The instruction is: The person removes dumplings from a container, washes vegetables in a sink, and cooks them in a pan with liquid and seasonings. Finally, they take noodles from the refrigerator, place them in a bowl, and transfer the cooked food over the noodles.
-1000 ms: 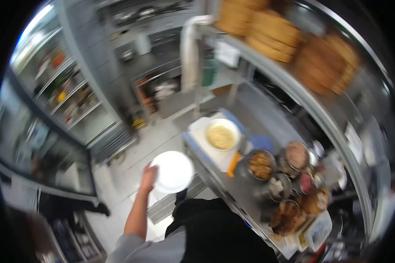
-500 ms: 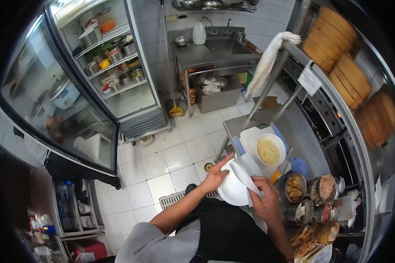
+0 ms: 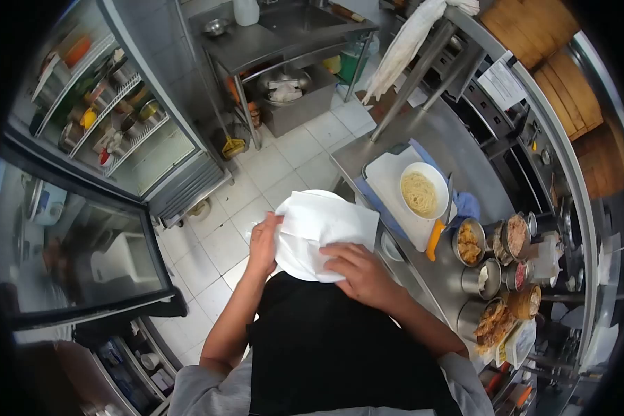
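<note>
My left hand (image 3: 263, 239) grips the left rim of a round white plate (image 3: 295, 260), held in front of my chest. My right hand (image 3: 357, 270) presses a white paper towel (image 3: 326, 218) flat onto the plate's face, covering most of it. A white bowl of noodles (image 3: 421, 191) sits on a white cutting board (image 3: 388, 177) on the steel counter (image 3: 457, 156) to the right, a short way from the plate.
Metal containers of food (image 3: 489, 253) line the counter's near end, with an orange-handled knife (image 3: 437, 232) by the board. A glass-door fridge (image 3: 104, 132) stands open at left. A sink table (image 3: 284, 38) is at the far end. Bamboo steamers (image 3: 568, 69) sit on the right shelf.
The plate moved left, away from the counter and in front of my body. My right hand spread the paper towel flat over it. The camera tilted further down.
</note>
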{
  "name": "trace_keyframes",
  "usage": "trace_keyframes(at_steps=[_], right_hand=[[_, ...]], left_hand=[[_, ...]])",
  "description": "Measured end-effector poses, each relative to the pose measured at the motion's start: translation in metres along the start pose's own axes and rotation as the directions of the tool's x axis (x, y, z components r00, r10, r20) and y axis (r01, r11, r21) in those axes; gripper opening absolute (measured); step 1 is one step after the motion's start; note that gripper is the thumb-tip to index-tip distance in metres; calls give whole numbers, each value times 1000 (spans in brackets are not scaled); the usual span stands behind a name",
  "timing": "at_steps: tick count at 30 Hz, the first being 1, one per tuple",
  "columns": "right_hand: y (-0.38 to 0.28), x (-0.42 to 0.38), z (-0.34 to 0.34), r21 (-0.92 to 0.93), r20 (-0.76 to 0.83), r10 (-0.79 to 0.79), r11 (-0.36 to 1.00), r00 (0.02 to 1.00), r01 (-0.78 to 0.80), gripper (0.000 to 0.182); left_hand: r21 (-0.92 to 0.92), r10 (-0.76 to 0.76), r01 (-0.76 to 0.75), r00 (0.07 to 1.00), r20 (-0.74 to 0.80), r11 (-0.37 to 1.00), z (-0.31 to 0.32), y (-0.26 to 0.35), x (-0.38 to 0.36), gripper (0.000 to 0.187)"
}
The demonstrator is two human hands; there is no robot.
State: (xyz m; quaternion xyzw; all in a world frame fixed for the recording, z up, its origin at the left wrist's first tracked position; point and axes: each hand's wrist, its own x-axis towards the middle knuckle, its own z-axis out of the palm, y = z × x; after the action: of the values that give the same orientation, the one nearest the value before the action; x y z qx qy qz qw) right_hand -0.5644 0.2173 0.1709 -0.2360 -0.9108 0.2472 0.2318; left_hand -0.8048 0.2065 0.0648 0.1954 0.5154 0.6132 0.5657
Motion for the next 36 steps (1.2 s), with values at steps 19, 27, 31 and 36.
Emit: trace_keyframes(at_steps=[19, 27, 31, 36], right_hand=[[24, 38, -50, -245, 40, -166, 954, 985, 171, 24], [54, 49, -81, 98, 132, 123, 986, 984, -137, 11], [110, 68, -63, 166, 30, 55, 984, 998, -59, 15], [123, 75, -53, 358, 213, 389, 823, 896, -442, 27]], left_hand=[[214, 103, -116, 992, 74, 970, 40, 40, -1, 12], [411, 212, -247, 969, 130, 877, 35, 35, -9, 9], [324, 161, -195, 979, 128, 926, 43, 39, -10, 9], [278, 206, -258, 958, 201, 925, 24, 25, 5, 14]])
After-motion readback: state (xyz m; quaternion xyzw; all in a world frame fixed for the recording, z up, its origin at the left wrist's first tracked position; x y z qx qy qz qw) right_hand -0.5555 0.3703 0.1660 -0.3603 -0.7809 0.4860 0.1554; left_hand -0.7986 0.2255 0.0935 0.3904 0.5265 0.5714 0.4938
